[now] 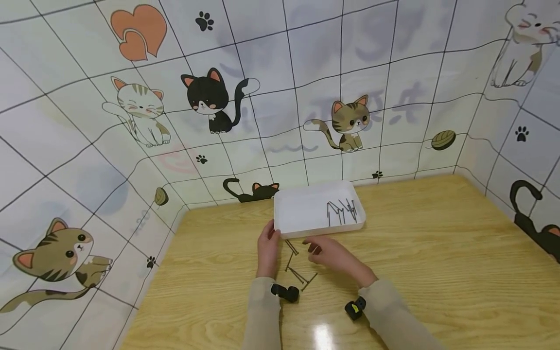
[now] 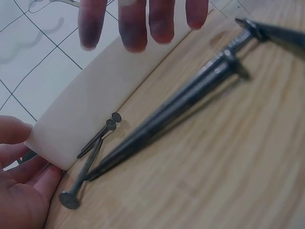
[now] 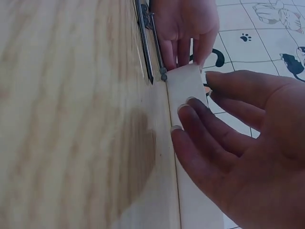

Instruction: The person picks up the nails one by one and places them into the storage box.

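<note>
A white shallow tray (image 1: 306,209) stands on the wooden table, with several dark nails (image 1: 342,212) lying in its right part. My left hand (image 1: 268,250) grips the tray's near left corner; in the left wrist view its thumb and fingers close around that corner. Just in front of the tray's near side is my right hand (image 1: 334,255), fingers loosely bent and nothing in them. In the right wrist view those fingertips (image 3: 177,128) overlap the tray wall (image 3: 183,88). Between the two hands, several loose nails (image 1: 297,275) lie on the table, some crossing each other.
The wooden tabletop (image 1: 437,233) reaches out to both sides of the tray. Behind it and at the sides hangs a white sheet (image 1: 280,87) with grid lines and printed cats. Each wrist carries a small black camera (image 1: 286,293).
</note>
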{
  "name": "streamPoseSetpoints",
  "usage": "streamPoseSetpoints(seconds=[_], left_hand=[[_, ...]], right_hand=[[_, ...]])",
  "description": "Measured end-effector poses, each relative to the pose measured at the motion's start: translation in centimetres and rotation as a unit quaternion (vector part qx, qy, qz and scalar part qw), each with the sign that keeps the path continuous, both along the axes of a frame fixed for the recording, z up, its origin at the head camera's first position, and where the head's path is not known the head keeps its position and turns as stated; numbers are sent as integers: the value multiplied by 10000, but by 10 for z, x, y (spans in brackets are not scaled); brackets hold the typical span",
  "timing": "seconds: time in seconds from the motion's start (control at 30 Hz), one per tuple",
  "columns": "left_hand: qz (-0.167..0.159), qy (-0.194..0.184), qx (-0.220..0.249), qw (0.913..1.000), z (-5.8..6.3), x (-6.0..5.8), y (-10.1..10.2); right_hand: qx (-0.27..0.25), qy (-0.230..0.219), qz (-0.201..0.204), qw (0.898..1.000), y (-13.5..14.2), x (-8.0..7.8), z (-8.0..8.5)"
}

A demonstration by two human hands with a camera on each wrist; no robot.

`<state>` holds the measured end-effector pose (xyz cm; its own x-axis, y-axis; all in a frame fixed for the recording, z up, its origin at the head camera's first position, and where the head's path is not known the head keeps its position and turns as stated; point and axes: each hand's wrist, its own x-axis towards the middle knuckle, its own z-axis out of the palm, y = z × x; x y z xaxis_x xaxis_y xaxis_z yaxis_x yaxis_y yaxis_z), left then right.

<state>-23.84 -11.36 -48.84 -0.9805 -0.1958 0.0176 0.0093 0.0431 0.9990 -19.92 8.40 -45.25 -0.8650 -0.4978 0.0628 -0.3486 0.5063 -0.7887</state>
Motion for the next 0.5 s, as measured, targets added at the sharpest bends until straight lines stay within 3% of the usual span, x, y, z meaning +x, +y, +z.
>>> streamPoseSetpoints(seconds=[0.1,0.5], left_hand=[[16,-23,32,10000,-1,1,0],[16,44,39,10000,0,2,1]], right_hand=[[302,131,253,9991,-3,4,0],[1334,738,573,9867,-11,16,1]])
